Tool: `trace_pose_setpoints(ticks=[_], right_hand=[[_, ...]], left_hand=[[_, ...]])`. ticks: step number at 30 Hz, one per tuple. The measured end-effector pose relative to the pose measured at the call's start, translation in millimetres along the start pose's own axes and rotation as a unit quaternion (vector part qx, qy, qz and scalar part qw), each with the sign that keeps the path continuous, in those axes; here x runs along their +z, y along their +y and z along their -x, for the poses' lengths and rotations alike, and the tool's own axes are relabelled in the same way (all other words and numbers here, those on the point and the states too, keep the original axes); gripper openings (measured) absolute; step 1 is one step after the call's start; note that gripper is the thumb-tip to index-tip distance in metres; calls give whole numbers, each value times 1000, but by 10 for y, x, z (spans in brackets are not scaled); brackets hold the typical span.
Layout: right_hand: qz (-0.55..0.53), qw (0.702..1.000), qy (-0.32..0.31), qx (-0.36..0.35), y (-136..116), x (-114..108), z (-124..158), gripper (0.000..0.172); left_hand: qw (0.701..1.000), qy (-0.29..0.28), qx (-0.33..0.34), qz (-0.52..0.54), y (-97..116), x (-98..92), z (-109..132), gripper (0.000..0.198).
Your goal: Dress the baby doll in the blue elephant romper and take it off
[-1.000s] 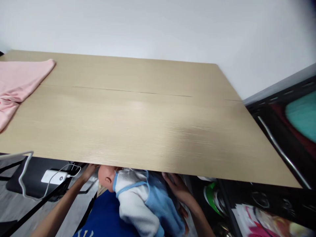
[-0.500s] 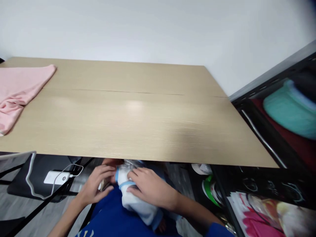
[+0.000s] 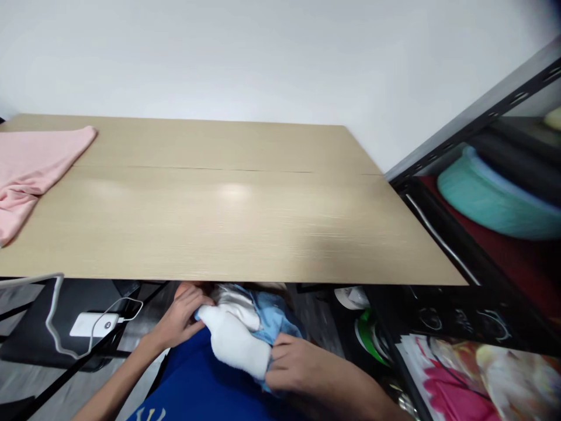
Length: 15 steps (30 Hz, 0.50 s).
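Note:
Below the table's front edge, over my lap, lies a fuzzy white sock (image 3: pixel 239 345) with light blue ends. My left hand (image 3: pixel 186 313) is closed at its left end, fingers on the blue edge. My right hand (image 3: pixel 289 365) is closed around its right end, where blue fabric shows by the fingers. Behind the sock are light blue cloth (image 3: pixel 272 316) and crumpled white cloth (image 3: pixel 239 301), partly under the table. A bit of bare skin shows beside my left hand. What is inside the sock is hidden.
A wooden table (image 3: pixel 228 228) spans the view, with pink cloth (image 3: pixel 39 164) at its left. A white power bank (image 3: pixel 94 325) with a cable lies on a black chair seat (image 3: pixel 39 316). Black shelving (image 3: pixel 438 240) at right holds a teal basin (image 3: pixel 495 202) and packets (image 3: pixel 460 374).
My right hand has moved down and right to the sock's far end, and my left hand has closed on its left edge. The light blue cloth behind shows more. The view has shifted slightly.

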State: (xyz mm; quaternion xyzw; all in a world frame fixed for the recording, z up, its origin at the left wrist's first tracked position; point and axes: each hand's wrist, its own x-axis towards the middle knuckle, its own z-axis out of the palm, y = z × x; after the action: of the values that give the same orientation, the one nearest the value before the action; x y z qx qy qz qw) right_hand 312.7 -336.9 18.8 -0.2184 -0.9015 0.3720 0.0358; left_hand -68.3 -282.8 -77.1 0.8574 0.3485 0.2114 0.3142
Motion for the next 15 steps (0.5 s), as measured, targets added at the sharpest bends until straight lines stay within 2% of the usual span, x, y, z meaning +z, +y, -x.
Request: trace_pose_setpoints(ticks=[3,6,8,10,12,15], right_hand=[[-13,996,77,42,109,225,336,34],[19,986,166,4,262,629,518,44],[26,970,241,0,356,924,555,44],[24,940,337,50,421,1163,525,40],[14,898,426,113,457,1285,447,32],[-47,845,507,164,487,1191,328,12]], left_hand=[[999,14,-40,31,102,27,66,23],[997,23,-68,35,207,60,106,23],[996,22,-74,36,269,63,106,20],[996,10,-69,50,330,39,91,18],[995,-8,-64,69,395,-5,77,15],[996,-43,-43,64,492,-76,81,14]])
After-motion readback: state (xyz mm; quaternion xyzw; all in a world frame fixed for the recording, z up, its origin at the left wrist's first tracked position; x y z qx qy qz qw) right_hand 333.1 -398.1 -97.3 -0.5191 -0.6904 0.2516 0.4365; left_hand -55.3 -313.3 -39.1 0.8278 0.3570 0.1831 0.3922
